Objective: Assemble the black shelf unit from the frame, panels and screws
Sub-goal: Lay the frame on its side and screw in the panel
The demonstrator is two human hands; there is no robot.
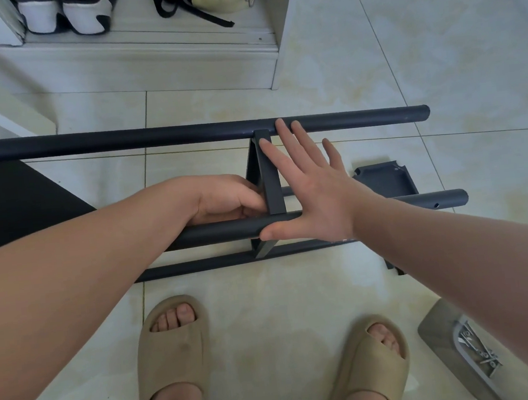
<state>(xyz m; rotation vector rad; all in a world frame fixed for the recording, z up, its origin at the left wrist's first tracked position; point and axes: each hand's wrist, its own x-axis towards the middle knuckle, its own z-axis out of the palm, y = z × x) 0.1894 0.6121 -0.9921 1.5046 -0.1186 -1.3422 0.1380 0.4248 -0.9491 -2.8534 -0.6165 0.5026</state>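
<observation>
The black shelf frame [185,135] lies on its side on the tiled floor, its round tubes running left to right. A flat black crossbar [272,179] joins the far tube to the near tube [220,231]. My left hand [227,200] reaches under the near tube, its fingers curled against the crossbar's left side. Spread flat, my right hand [314,195] has its fingers straight, lying over the crossbar's right edge, thumb on the near tube. A fitted black panel [14,198] fills the frame's left end. A loose black panel [383,182] lies on the floor behind my right hand.
A grey tray [443,334] holding several screws [480,353] sits on the floor at lower right. My feet in tan slippers [174,353] stand just before the frame. A white cabinet with shoes [64,12] and a bag is beyond it.
</observation>
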